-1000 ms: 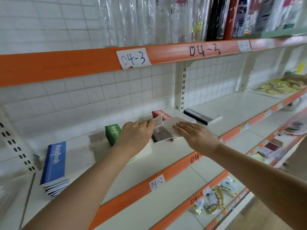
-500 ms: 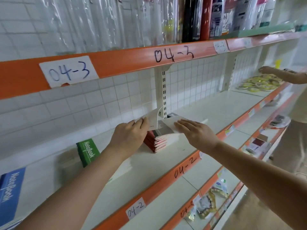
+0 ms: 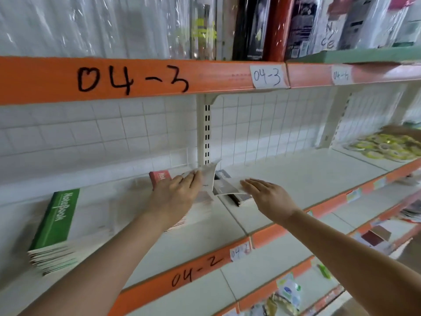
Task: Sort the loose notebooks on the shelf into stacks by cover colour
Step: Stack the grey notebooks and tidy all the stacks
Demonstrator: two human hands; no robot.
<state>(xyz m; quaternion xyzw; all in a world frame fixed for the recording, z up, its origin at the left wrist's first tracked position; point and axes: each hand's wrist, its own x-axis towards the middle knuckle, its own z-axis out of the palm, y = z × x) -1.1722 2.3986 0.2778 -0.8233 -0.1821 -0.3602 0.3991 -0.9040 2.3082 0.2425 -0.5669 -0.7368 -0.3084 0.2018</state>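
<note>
On the white shelf point(image 3: 296, 176) lie three notebook stacks: green point(image 3: 54, 224) at the left, red point(image 3: 159, 176) in the middle, black point(image 3: 241, 198) just right of it. My left hand point(image 3: 175, 195) rests over the red stack and pinches the curled-up white edge of a grey-covered notebook point(image 3: 224, 188). That notebook lies bent, its right part on top of the black stack. My right hand point(image 3: 266, 195) is flat with fingers spread, fingertips at the notebook's right edge, holding nothing.
An orange rail point(image 3: 198, 272) marked 04-2 runs along the shelf front, and the 04-3 shelf rail point(image 3: 136, 80) hangs close above. A slotted upright point(image 3: 206, 133) stands behind the stacks. Yellow packets point(image 3: 387, 147) lie far right. Lower shelves hold small packaged goods point(image 3: 287, 290).
Both hands have shifted right, taking the grey notebook from above the red stack onto the black one. My view has swung right; the blue stack has left the frame.
</note>
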